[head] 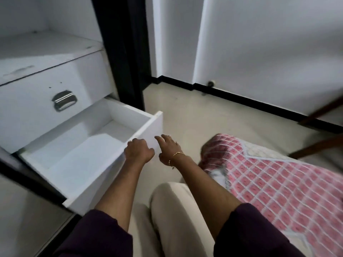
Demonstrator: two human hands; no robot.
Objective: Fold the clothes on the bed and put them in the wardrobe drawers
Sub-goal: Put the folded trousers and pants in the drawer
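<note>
Head view looks down on your two bare forearms reaching toward a white wardrobe. Your left hand [138,150] sits on the top edge of the front panel of the lower drawer [79,164], fingers curled over that edge, so its grip is closed around the panel. Your right hand [168,148] hovers just beside it, to the right of the panel, fingers extended and loosely spread, holding nothing; whether the fingertips touch the panel you cannot tell from this angle. A thin bracelet [177,154] circles your right wrist.

That lower drawer stands pulled out from the wardrobe, its white interior showing. Above it the upper drawer [46,101] is pushed in, with a metal cup handle [64,102] on its front, and a white shelf [46,51] lies above that.

At lower right, a pink checked cloth [274,182] with pale lattice lines lies spread on the bed, well apart from the drawer, its near corner blurred. Your knee in light trousers [178,210] shows between your arms, and dark sleeves [256,232] cover both upper arms. Beige floor [213,115] runs to a white wall with a black skirting strip [250,102].
</note>
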